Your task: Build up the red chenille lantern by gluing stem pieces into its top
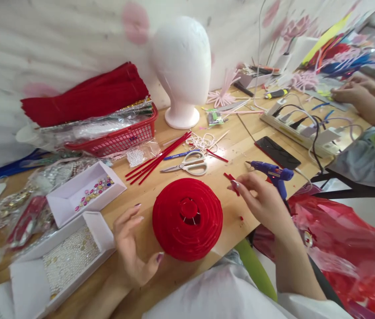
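Note:
A round red ribbed lantern [187, 219] lies on the wooden table [233, 146] in front of me. My left hand [130, 248] rests just left of it, fingers spread and open, holding nothing. My right hand [260, 199] is to the right of the lantern, with its fingertips pinched on a short red strip [232, 180]. A blue glue gun [272, 173] lies just beyond my right hand. White-handled scissors [189, 165] and several red sticks [156, 159] lie behind the lantern.
A white foam head [182, 66] stands at the back. A red basket [117, 137] holds red felt and packets. White boxes with gems [87, 190] and pearls [67, 261] sit left. A phone [276, 151], a power strip [302, 128] and another person's hands [356, 91] are right.

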### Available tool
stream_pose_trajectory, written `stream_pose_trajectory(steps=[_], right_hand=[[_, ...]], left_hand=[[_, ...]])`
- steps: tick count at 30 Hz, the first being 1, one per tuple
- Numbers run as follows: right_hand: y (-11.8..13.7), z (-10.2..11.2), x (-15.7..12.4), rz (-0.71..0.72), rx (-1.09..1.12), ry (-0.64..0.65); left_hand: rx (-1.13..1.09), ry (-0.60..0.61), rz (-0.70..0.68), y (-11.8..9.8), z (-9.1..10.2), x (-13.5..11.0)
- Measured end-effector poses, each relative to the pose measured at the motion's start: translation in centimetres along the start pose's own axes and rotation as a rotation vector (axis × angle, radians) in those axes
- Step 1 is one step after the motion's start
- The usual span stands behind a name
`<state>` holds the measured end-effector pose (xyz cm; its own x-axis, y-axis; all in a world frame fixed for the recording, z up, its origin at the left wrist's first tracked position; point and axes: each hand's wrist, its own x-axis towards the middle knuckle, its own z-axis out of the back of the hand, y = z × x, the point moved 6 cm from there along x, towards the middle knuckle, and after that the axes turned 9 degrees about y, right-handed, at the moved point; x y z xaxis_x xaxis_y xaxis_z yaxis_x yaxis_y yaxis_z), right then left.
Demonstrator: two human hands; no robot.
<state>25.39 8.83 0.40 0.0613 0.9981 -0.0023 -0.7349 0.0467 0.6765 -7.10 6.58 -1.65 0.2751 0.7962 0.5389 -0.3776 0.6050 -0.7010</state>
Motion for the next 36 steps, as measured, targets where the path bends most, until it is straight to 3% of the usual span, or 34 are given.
stream_pose_trajectory(steps=[1, 2, 4, 6, 9, 12, 15, 21, 27, 29, 33, 34, 36], right_hand=[[1.0, 0.3, -0.7, 0.026, 0.083, -0.034], [2.0, 0.5, -1.4, 0.054, 0.186, -0.073], [3.9, 0.5, -2.6, 0.105, 0.465, -0.141], [5.5, -0.2, -3.4, 0.129, 0.674, -0.149], [7.4, -1.5, -4.2, 0.154, 0.815, -0.073], [8.8, -2.2, -5.1, 0.211, 0.870, 0.014], [9.7, -2.1, -5.7, 0.300, 0.818, 0.080], [9.7, -2.6, -5.9, 0.385, 0.788, 0.173], [9.6, -3.3, -5.8, 0.448, 0.715, 0.239], [9.1, -2.6, -5.8, 0.459, 0.637, 0.168], [6.5, 0.6, -4.9, 0.275, 0.577, -0.215], [6.5, 1.3, -4.7, 0.283, 0.545, -0.269], [8.0, 1.8, -3.9, 0.432, 0.404, -0.256]], left_hand=[[0.066, -0.076, -0.035, -0.9, 1.0, 0.5], [0.142, -0.077, -0.044, -1.9, 1.7, 1.2], [0.226, 0.029, -0.103, -4.2, 2.1, 2.7], [0.299, 0.171, -0.154, -6.6, 1.7, 4.0], [0.352, 0.302, -0.232, -9.5, 0.2, 5.1], [0.396, 0.356, -0.246, -10.7, -1.4, 5.2], [0.334, 0.334, -0.218, -11.0, -1.8, 4.8], [0.212, 0.435, -0.092, -10.6, -2.0, 3.4], [0.146, 0.362, -0.005, -10.1, -1.7, 3.3], [0.077, 0.335, 0.029, -9.6, -1.2, 3.6], [-0.079, 0.205, 0.199, -7.7, 0.5, 4.7], [-0.129, 0.169, 0.257, -7.1, 0.9, 4.9], [-0.234, 0.137, 0.357, -6.3, 1.1, 5.4]])
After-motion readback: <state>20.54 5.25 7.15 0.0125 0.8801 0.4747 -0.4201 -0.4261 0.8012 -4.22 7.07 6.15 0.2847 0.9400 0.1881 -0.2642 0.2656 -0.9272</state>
